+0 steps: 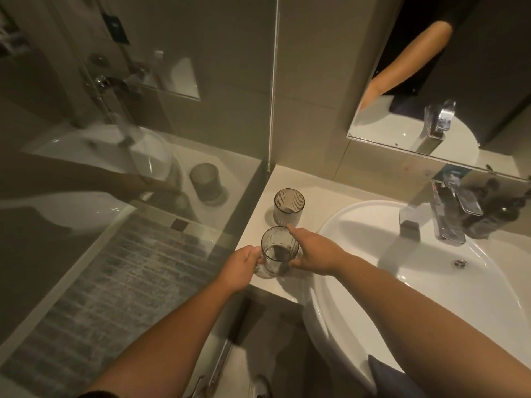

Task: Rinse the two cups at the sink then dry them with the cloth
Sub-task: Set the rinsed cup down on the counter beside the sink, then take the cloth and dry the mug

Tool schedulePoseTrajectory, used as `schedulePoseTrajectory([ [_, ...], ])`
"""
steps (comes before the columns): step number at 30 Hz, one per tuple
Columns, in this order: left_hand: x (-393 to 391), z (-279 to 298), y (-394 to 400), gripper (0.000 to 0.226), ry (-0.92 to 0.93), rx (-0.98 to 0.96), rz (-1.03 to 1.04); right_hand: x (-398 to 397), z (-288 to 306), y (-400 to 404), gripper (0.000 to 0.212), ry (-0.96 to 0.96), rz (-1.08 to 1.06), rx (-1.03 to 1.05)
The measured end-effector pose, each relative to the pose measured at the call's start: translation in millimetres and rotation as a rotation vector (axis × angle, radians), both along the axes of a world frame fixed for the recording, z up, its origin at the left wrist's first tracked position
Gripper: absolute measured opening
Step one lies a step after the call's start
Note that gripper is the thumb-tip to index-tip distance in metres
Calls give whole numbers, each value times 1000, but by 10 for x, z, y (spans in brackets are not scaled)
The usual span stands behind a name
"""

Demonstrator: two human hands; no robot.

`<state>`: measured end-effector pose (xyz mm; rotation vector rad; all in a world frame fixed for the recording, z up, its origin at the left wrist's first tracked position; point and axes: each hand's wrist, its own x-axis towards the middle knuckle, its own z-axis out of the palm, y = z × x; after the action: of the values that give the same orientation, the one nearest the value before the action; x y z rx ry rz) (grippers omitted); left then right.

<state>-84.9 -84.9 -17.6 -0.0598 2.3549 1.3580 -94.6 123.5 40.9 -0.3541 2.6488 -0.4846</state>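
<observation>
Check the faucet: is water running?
Off, as far as visible: no stream falls from the faucet spout into the sink.

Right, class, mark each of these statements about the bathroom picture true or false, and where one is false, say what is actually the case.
1. Both hands are on the near cup. True: the left hand grips its handle and the right hand touches its other side.
2. The far cup lies on its side. False: it stands upright on the counter.
3. Water is running from the tap. False: no stream shows.
4. The cups stand left of the sink. True.
5. The near cup is in the basin. False: it is at the counter's edge.
</observation>
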Motion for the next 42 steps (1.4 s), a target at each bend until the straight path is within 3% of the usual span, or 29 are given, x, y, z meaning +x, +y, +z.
schedulePoseTrajectory([
  [7, 23, -40, -65, 34, -57, 54, 124, 401, 221, 284, 73, 169, -105, 6],
  [11, 156, 43, -54, 29, 101, -106, 183, 946, 258, 765, 55, 186, -280, 36],
  [14, 442, 200, 79, 32, 334, -246, 170, 1449, 260, 1130, 45, 174, -392, 63],
  [17, 806, 382, 432, 40, 529, -290, -52, 1916, 227, 1377, 40, 120, -457, 94],
  [22, 1534, 621, 1190, 31, 479, -276, -661, 2530, 167, 1541, 40, 90, -462, 103],
  [26, 1975, 525, 1660, 41, 544, -421, -920, 2956, 196, 1631, 53, 58, -322, 83],
  [30, 2169, 271, 1903, 65, 609, -619, -1042, 3169, 72, 1818, 65, 56, -146, 153],
  [33, 2200, 192, 1987, 62, 621, -707, -1032, 3136, -81, 1905, 71, 54, -109, 174],
  [39, 2229, 230, 1993, 40, 686, -760, -937, 3090, -147, 1870, 42, 169, -74, 127],
  [42, 2215, 391, 1940, 26, 691, -752, -932, 3100, -17, 1940, 29, 130, -136, -14],
])
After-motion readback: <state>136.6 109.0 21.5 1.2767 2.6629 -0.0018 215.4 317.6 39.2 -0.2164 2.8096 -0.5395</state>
